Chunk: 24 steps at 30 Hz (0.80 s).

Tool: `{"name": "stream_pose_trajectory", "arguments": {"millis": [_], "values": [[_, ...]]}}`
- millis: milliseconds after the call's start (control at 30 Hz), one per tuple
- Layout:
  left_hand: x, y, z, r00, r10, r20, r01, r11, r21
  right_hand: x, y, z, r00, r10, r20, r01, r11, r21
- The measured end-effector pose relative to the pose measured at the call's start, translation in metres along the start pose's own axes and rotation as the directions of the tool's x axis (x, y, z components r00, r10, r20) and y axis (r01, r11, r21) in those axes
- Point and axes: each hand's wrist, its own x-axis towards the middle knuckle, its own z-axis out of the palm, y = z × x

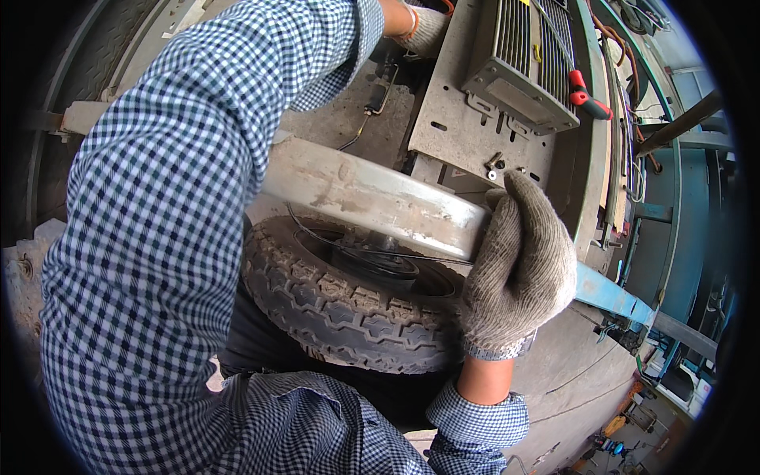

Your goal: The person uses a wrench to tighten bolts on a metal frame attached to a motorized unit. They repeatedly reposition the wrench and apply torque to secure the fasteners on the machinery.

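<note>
My right hand [519,267], in a grey knit glove with a metal watchband at the wrist, is on a scuffed metal frame beam [380,199], its fingers bent over the beam's edge. Beneath the beam is a muddy treaded rubber tire [356,314] with a dark hub; a thin black cable runs across the tire. My left hand [424,29], also gloved, reaches to the top, beside a slotted metal plate [451,113]; its fingers are largely hidden. Loose bolts and nuts [494,161] lie on the plate near my right fingertips.
A finned metal box [522,89] stands on the plate, with a red-and-black-handled tool [588,101] at its edge. A blue metal frame [617,294] and cables are at the right. A small linkage with a spring-like cylinder [377,98] lies between beam and plate.
</note>
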Motion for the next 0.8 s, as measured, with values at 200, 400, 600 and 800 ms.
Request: {"name": "stream_pose_trajectory", "arguments": {"millis": [200, 400, 600, 800], "values": [[-0.035, 0.015, -0.032, 0.985, -0.163, 0.060, 0.173, 0.931, -0.322, -0.001, 0.001, -0.003, 1.000, -0.001, 0.014, 0.002, 1.000, -0.026], [-0.053, -0.015, -0.043, 0.984, -0.149, 0.093, 0.167, 0.960, -0.223, 0.000, -0.001, -0.002, 1.000, 0.001, 0.014, -0.001, 1.000, -0.014], [-0.069, -0.066, 0.005, 0.870, -0.392, 0.298, 0.463, 0.857, -0.226, 0.000, 0.001, -0.001, 1.000, -0.022, -0.004, 0.022, 1.000, -0.022], [-0.070, -0.070, -0.005, 0.865, -0.365, 0.344, 0.434, 0.889, -0.147, 0.000, 0.002, 0.000, 0.999, -0.033, -0.017, 0.034, 0.999, 0.014]]}}
